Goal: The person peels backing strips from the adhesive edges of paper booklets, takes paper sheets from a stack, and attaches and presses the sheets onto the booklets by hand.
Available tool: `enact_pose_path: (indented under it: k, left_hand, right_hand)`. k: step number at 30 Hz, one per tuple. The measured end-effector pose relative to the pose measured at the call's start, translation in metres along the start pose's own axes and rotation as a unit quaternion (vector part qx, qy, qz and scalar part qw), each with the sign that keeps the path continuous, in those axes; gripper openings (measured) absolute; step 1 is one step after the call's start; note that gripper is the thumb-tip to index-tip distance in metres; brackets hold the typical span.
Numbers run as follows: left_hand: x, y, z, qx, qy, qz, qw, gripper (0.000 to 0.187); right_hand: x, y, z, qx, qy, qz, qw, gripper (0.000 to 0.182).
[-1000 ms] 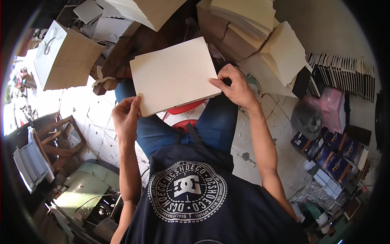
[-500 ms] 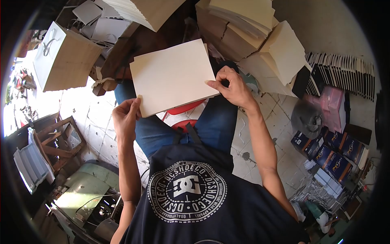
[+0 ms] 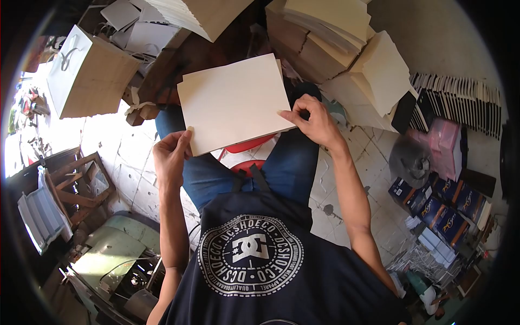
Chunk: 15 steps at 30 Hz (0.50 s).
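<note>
A stack of cream paper sheets (image 3: 235, 105) lies over a red surface between my knees, slightly tilted, with lower sheets showing past its edges. My left hand (image 3: 172, 154) pinches its near left corner, thumb on top and the fingers hidden beneath. At the near right corner, my right hand (image 3: 314, 120) grips it with the thumb on top and the other fingers curled at the edge. Part of a red stool (image 3: 248, 167) shows below the sheets, between my legs.
Tall paper stacks stand at the far left (image 3: 95, 76) and far right (image 3: 379, 70). A row of black-edged booklets (image 3: 460, 100) is at the right, above blue boxes (image 3: 447, 216). A wooden frame (image 3: 81, 189) and a green machine (image 3: 111, 249) stand at the left.
The view has shifted slightly, so the sheets and both hands appear a little further right. Both hands keep the same hold on the corners.
</note>
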<state>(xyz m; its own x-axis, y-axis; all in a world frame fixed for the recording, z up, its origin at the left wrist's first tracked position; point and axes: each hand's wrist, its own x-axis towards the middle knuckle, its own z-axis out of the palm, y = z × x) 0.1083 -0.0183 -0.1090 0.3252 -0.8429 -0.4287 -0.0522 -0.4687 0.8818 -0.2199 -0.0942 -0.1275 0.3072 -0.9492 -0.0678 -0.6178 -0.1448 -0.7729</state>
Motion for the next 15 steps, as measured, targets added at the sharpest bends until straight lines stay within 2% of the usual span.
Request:
enact_pose_path:
  k: [1, 4, 7, 10, 15]
  left_hand:
    - [0.0, 0.0, 0.0, -0.001, 0.0, -0.001, 1.0, 0.025]
    - [0.0, -0.001, 0.0, -0.005, 0.0, -0.003, 1.0, 0.025]
    - [0.001, -0.002, 0.0, -0.009, -0.002, -0.001, 1.0, 0.025]
    - [0.001, 0.0, 0.0, -0.005, 0.0, -0.004, 1.0, 0.025]
    - [0.0, 0.002, -0.001, 0.005, -0.003, -0.014, 1.0, 0.026]
  right_hand:
    - [-0.002, 0.0, 0.0, -0.01, 0.002, 0.001, 1.0, 0.038]
    - [-0.007, -0.01, -0.009, 0.032, -0.071, 0.099, 0.992, 0.042]
    - [-0.009, 0.004, -0.004, 0.063, -0.11, 0.103, 0.987, 0.045]
    - [-0.011, -0.001, -0.005, 0.16, -0.136, 0.129, 0.969, 0.041]
    - [-0.011, 0.019, 0.007, 0.182, -0.142, 0.14, 0.963, 0.044]
